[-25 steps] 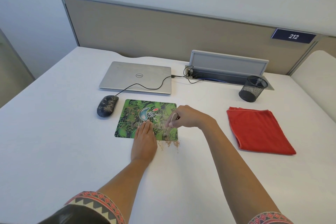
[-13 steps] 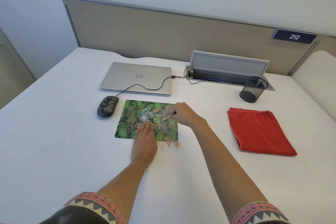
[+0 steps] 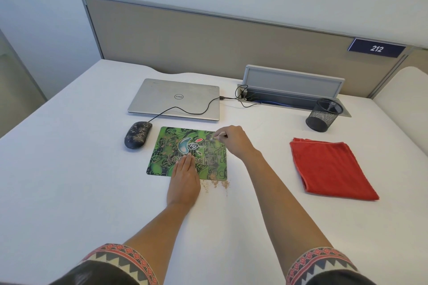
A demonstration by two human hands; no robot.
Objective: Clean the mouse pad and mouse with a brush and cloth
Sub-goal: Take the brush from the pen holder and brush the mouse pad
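A green patterned mouse pad (image 3: 171, 146) lies on the white desk. My left hand (image 3: 184, 180) presses flat on its near edge, fingers straight. My right hand (image 3: 234, 141) pinches a small pale brush (image 3: 216, 136) whose tip sits on the pad's far right corner. Brown dust (image 3: 216, 184) is piled at the pad's near right corner and on the desk just beyond it. A dark wired mouse (image 3: 137, 134) speckled with dust sits left of the pad. A folded red cloth (image 3: 328, 166) lies to the right.
A shut silver laptop (image 3: 176, 98) lies behind the pad, with the mouse cable running across it to an open cable tray (image 3: 291, 90). A black mesh pen cup (image 3: 323, 114) stands at the back right. A beige partition closes off the desk's far edge.
My right hand has drawn the brush from the pad's near right corner up to its far right corner. My left hand has stayed pressed on the pad.
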